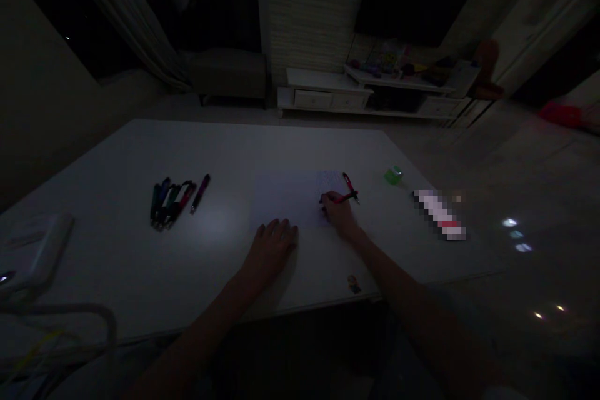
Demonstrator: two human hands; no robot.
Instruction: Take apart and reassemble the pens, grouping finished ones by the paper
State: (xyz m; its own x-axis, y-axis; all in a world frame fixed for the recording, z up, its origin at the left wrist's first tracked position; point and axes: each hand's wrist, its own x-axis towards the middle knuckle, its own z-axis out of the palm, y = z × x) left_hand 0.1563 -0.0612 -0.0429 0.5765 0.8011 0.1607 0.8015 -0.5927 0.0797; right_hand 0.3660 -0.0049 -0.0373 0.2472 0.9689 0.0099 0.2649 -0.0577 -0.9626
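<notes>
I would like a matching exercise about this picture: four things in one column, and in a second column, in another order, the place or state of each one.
Things:
1. right hand
2. left hand
3. bunch of pens
4. green object

Places or states:
A. lying together on the left of the table
B. holding a red pen on the paper
C. sitting on the table, right of the paper
D. resting on the table, holding nothing

Pairs: 1-B, 2-D, 3-A, 4-C
</notes>
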